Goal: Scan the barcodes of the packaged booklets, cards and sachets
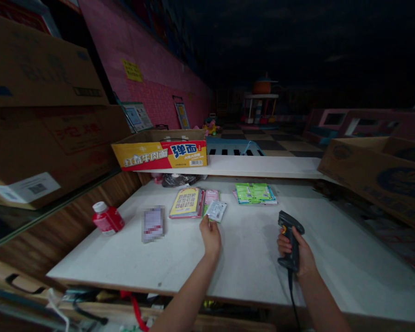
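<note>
My right hand [302, 253] is wrapped around a black barcode scanner [292, 246], its cable running down off the table's front edge. A finger lies near the scanner's yellow trigger. The fingers of my left hand [211, 237] pinch the near edge of a small silvery-white packet [216, 210]. Behind that packet, partly covered, lies a pink and green packet [212, 197]. Just left is a stack of flat booklets or packs [186, 203], yellow on top. Further right, a pile of green packets [253, 192] rests on the white table [249, 244].
A red bottle [107, 218] and a blurred-out purple card-like item [153, 224] are at the left. Behind runs a raised white shelf [263, 165] bearing a noodle carton [162, 154]. Large cardboard boxes [48, 138] stand at left, another open box [376, 170] at right.
</note>
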Demonstrator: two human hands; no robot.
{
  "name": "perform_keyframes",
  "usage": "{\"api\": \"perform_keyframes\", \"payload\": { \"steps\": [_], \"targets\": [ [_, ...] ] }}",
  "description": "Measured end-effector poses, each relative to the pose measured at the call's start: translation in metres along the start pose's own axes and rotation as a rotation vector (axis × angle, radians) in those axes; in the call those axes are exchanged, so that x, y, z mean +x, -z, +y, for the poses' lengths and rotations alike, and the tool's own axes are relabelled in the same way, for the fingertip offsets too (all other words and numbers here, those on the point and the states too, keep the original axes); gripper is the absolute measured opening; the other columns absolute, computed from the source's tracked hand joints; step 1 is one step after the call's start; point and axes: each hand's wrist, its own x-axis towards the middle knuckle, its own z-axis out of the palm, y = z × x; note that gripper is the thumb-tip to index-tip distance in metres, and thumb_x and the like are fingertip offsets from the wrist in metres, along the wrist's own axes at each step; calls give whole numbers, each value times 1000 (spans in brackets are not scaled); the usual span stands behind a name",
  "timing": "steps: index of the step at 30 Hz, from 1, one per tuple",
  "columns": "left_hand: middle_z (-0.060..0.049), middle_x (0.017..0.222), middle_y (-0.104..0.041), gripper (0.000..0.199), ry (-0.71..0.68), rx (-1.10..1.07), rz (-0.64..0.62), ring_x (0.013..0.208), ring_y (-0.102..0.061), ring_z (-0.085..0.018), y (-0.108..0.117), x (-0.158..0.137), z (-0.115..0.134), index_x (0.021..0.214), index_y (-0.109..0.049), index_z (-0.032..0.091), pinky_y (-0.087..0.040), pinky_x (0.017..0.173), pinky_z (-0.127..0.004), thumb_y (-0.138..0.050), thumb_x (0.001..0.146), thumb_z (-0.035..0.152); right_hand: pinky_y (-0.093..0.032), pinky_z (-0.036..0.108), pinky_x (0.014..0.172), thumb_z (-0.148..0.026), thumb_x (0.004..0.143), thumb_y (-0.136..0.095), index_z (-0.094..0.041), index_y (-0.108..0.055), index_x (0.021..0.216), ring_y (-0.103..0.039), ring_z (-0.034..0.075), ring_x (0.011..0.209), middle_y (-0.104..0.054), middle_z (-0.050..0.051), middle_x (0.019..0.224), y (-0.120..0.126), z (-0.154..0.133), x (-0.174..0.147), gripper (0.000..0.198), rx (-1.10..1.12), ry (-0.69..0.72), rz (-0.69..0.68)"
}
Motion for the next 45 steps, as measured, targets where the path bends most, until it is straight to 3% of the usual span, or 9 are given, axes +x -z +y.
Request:
{"api": "perform_keyframes", "payload": {
  "steps": [3, 6, 8, 10, 20, 31, 35, 39, 45],
  "targets": [
    [-14, 127, -55, 38, -282, 306, -126, 126, -48, -28, 17, 1, 15, 119, -59, 19, -39, 106, -49, -49, 82, 13, -40, 14, 35, -32, 72, -78, -18, -56, 83, -40, 5, 43, -43, -7, 58, -1, -1, 0, 29, -30, 11, 9],
    [-10, 135, -54, 42, -504, 539, -485, 134, -40, -27, 24, 19, 27, 116, -64, 23, -34, 112, -49, -49, 81, 7, -40, 13, 35, -32, 73, -77, -19, -56, 83, -40, 5, 43, -43, -7, 58, -1, -1, -1, 27, -22, 10, 16],
    [-7, 142, -50, 43, -560, 631, -653, 139, -34, -26, 23, 32, 29, 119, -64, 25, -30, 114, -49, -50, 82, 8, -39, 12, 36, -31, 73, -77, -18, -56, 84, -40, 4, 43, -43, -7, 57, -1, -1, -1, 27, 2, 7, 18],
    [-7, 145, -47, 41, -559, 691, -709, 140, -33, -27, 20, 40, 27, 122, -63, 26, -28, 115, -49, -50, 85, 12, -39, 11, 36, -30, 72, -78, -18, -55, 85, -40, 4, 43, -43, -7, 57, -1, 0, -2, 28, 20, 5, 18],
    [-9, 141, -50, 41, -471, 838, -537, 127, -43, -30, 17, 29, 25, 128, -60, 28, -37, 105, -47, -53, 88, 26, -41, 14, 36, -30, 75, -75, -20, -54, 85, -39, 6, 44, -41, -7, 59, -1, -2, -2, 26, -29, 8, 10],
    [-12, 135, -54, 40, -532, 710, -470, 127, -42, -30, 12, 31, 27, 126, -61, 24, -33, 108, -47, -55, 87, 27, -38, 13, 36, -35, 74, -75, -20, -55, 83, -38, 5, 44, -39, -7, 58, -1, 0, 1, 27, -78, 33, 5],
    [-12, 105, -68, 27, -438, 472, -448, 102, -59, -25, -24, 42, 35, 108, -67, 18, -44, 95, -40, -56, 83, 19, -36, 12, 36, -38, 72, -77, -19, -57, 84, -37, 4, 43, -38, -8, 57, 0, -1, 6, 29, -90, 25, -1],
    [-5, 81, -68, 12, -124, 230, -376, 73, -64, -17, -80, 60, 44, 85, -65, 17, -49, 75, -30, -60, 75, 12, -34, 13, 36, -43, 71, -77, -20, -57, 82, -36, 5, 42, -37, -8, 56, 2, -2, 12, 32, -150, 17, -27],
    [-7, 77, -67, 28, 229, 284, -155, 86, -67, -25, -130, 79, 49, 77, -55, 19, -47, 71, -32, -77, 63, 30, -33, 12, 36, -43, 70, -78, -18, -58, 81, -36, 4, 42, -39, -8, 55, 0, 0, 15, 33, -98, 15, 8]
  ]
}}
